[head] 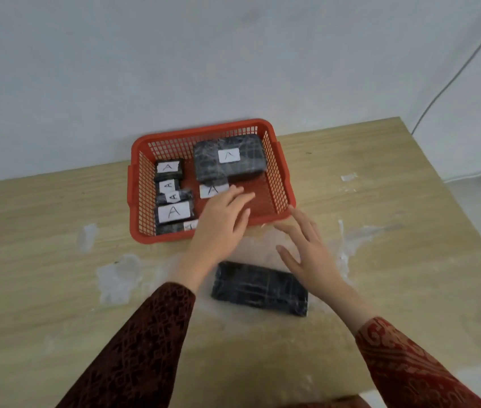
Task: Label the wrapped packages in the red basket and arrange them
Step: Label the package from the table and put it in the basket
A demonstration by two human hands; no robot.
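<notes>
The red basket (280, 172) is moulded from plastic lattice with a smooth rim, and the wrapped packages (229, 157) in it are covered in dark material under glossy, creased clear film, each marked with a matt white paper label (228, 156). The table (56, 260) is surfaced in pale matt wood grain, patched with whitish film residue. The sleeves (145, 343) are made of dark red patterned cloth.

**Hidden, cropped and blurred**

The left hand (224, 213) covers part of the red basket (142, 184) and the near end of a labelled package (212, 188). The nearest package (174, 227) shows only a sliver of its label. Both sleeves run off the bottom edge. The right hand's fingers (298, 228) are blurred.
</notes>
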